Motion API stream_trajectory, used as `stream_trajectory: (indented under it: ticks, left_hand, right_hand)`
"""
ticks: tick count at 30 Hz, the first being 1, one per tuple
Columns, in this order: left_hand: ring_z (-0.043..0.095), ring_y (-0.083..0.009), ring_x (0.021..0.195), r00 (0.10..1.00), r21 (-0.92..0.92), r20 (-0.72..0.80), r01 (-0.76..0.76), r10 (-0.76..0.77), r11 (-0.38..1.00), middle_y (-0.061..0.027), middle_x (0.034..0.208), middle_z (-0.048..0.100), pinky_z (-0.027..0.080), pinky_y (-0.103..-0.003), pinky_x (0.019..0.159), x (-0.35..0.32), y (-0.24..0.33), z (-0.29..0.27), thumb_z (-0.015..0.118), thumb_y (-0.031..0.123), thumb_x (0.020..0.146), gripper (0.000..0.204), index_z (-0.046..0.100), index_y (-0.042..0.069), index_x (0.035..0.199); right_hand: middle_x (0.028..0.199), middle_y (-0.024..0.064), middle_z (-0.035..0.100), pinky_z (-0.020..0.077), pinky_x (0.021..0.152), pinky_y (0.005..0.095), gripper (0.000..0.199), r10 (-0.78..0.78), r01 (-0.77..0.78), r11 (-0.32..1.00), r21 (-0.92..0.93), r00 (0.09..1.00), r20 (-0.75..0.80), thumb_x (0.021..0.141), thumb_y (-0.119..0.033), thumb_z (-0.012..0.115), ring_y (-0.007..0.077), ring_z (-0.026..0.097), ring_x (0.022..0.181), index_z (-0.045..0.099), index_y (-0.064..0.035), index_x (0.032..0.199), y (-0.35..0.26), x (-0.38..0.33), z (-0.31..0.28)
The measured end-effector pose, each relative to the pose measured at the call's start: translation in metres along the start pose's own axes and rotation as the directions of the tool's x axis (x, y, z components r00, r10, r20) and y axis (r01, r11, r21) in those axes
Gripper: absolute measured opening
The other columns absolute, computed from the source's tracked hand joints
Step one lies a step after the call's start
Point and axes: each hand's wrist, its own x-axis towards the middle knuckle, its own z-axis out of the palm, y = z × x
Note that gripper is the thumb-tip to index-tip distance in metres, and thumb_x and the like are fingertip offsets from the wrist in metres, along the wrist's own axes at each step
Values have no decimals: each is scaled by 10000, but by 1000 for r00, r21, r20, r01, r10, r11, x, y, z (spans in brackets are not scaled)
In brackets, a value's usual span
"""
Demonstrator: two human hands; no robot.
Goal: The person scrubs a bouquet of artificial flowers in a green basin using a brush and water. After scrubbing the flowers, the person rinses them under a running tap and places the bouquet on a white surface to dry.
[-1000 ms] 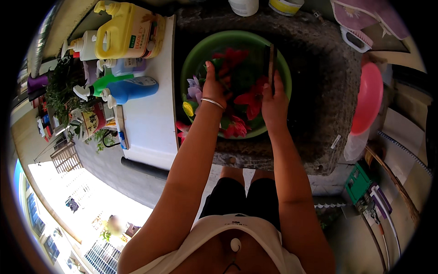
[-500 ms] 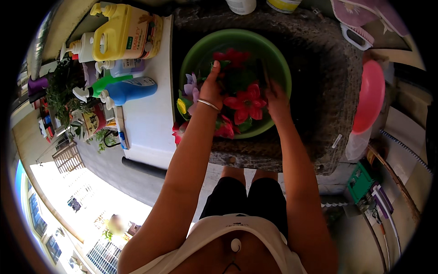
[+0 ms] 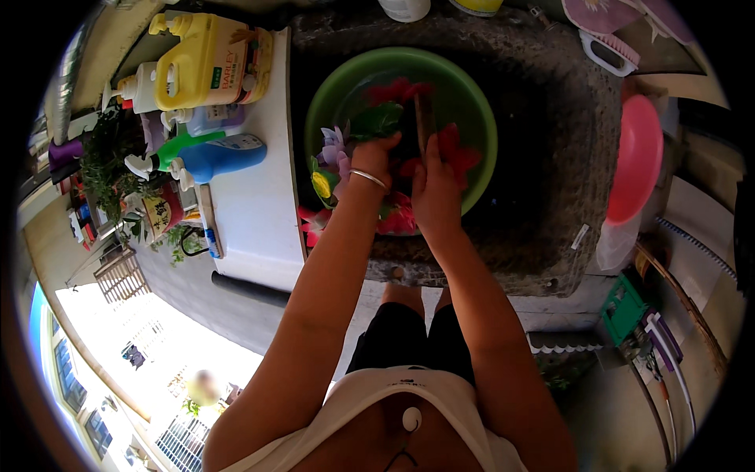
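Note:
A green plastic basin (image 3: pixel 489 134) holds several artificial flowers in red, lilac and yellow. My left hand (image 3: pixel 376 157), with a silver bangle at its wrist, is closed on an artificial flower by its green leaf (image 3: pixel 377 120). Close beside it, my right hand (image 3: pixel 438 185) grips a narrow brown brush (image 3: pixel 425 122); its bristles do not show. A red flower (image 3: pixel 458 153) lies partly behind my right hand. Lilac petals (image 3: pixel 333 145) and a yellow bloom (image 3: pixel 322 185) rest against the basin's left side. More red petals (image 3: pixel 399 216) show between my wrists.
The basin sits in a dark stone sink (image 3: pixel 578 149). On the white counter (image 3: pixel 248 197) to the left stand a yellow jug (image 3: pixel 204 63) and a blue bottle (image 3: pixel 224 157). A pink basin (image 3: pixel 635 161) leans at the right, below a white-handled brush (image 3: pixel 607 53).
My right hand has moved left with the brush, close to my left hand. My left hand has turned, its raised thumb has come down, and a green leaf now shows above it.

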Motion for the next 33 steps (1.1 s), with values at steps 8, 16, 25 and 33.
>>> stream_trajectory:
  ticks: [8, 16, 25, 33]
  left_hand:
    - [617, -285, 995, 989, -228, -110, 71, -98, 971, -56, 1088, 639, 519, -440, 803, -25, 21, 23, 608, 57, 873, 282, 592, 100, 1151]
    - [632, -252, 842, 986, -457, -132, 28, -99, 889, -51, 996, 646, 530, -398, 708, -2, 13, 5, 614, 98, 883, 190, 616, 84, 1072]
    - [642, -302, 897, 990, -517, -81, 55, -113, 854, -98, 1047, 640, 542, -428, 775, -9, 20, 1, 567, 80, 902, 217, 585, 56, 1118]
    - [587, -316, 1022, 962, -545, 95, 266, -256, 795, -122, 1095, 616, 487, -464, 882, -18, 32, -3, 593, 111, 898, 273, 567, 58, 1164]
  right_hand:
    - [1107, 261, 545, 507, 709, 455, 583, 35, -36, 999, -16, 998, -47, 955, -118, 470, 440, 594, 851, 247, -73, 1491, 16, -7, 7]
    - [1082, 255, 575, 494, 780, 447, 576, 18, -11, 993, 115, 998, -60, 954, -116, 477, 405, 597, 931, 264, -94, 1489, 13, -31, 20]
    - [1023, 281, 541, 451, 810, 485, 605, -98, 112, 975, 192, 992, -80, 925, -93, 507, 417, 571, 921, 261, -33, 1475, 17, -41, 37]
    - [945, 225, 539, 508, 679, 497, 627, -210, 208, 976, -61, 977, -29, 908, -154, 540, 415, 596, 782, 284, -119, 1479, 20, -62, 43]
